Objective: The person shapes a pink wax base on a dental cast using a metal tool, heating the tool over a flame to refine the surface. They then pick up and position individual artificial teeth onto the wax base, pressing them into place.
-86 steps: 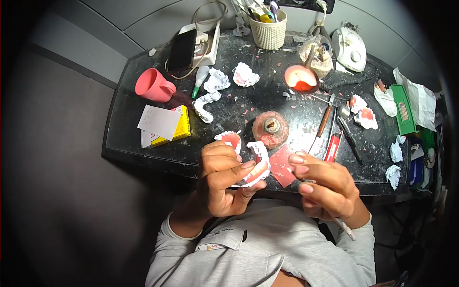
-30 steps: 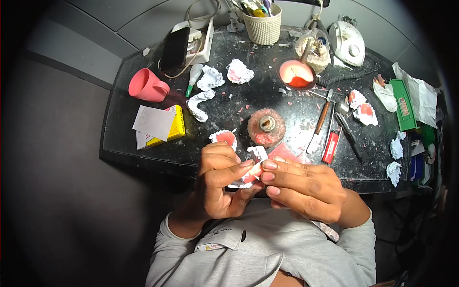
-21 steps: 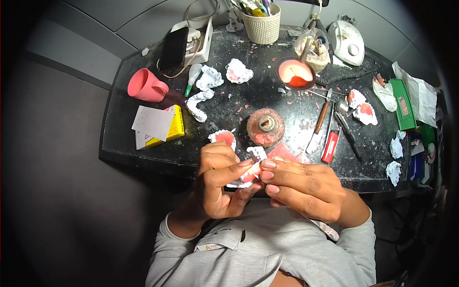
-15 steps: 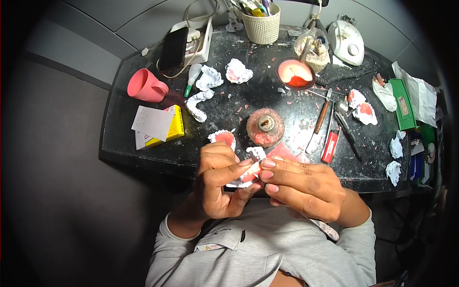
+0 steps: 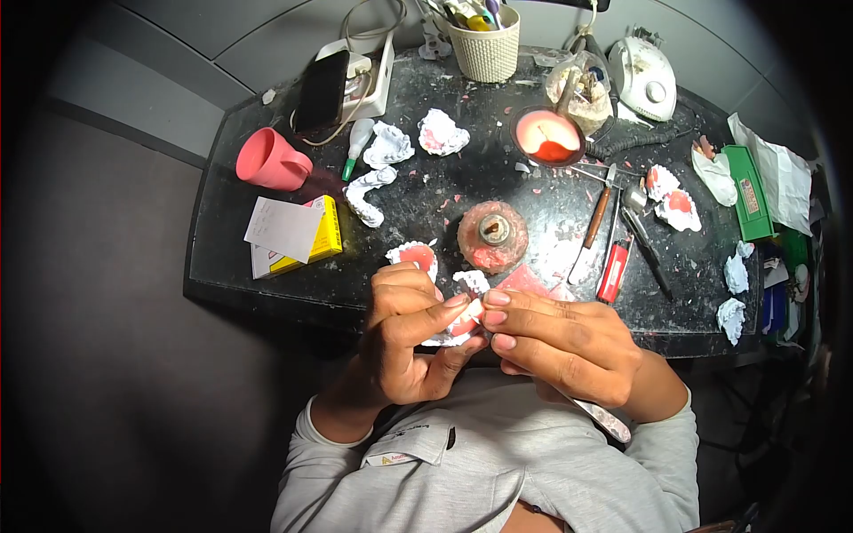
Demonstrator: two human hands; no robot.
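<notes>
Clearly the left hand [image 5: 410, 338] has its grip clamped on a pink-and-white dental model [image 5: 466, 323] by the near edge of the table [image 5: 418, 195]; the right hand [image 5: 573, 346], closed around a tool [image 5: 610, 424], meets it. Floor [image 5: 115, 311] stretches left of the grip; a round jar [image 5: 489, 256], pink sheet [image 5: 526, 282] and second model [image 5: 416, 256] crowd its far side.

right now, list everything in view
burner: one, pinkish, centre
pan: one, dark, back right
mug: one, pink, left
phone: one, black, back left
box: one, yellow, front left
note: one, white, on box
basket: one, cream, back middle
lighter: one, red, right of burner
knife: one, brown-handled, left of lighter
case: one, green, right
plaster pieces: several, whitish, scattered
held cast: one, white-pink, front
tool: one, silvery, front
left hand: one, grey-sleeved, on cast
right hand: one, grey-sleeved, holding tool
</notes>
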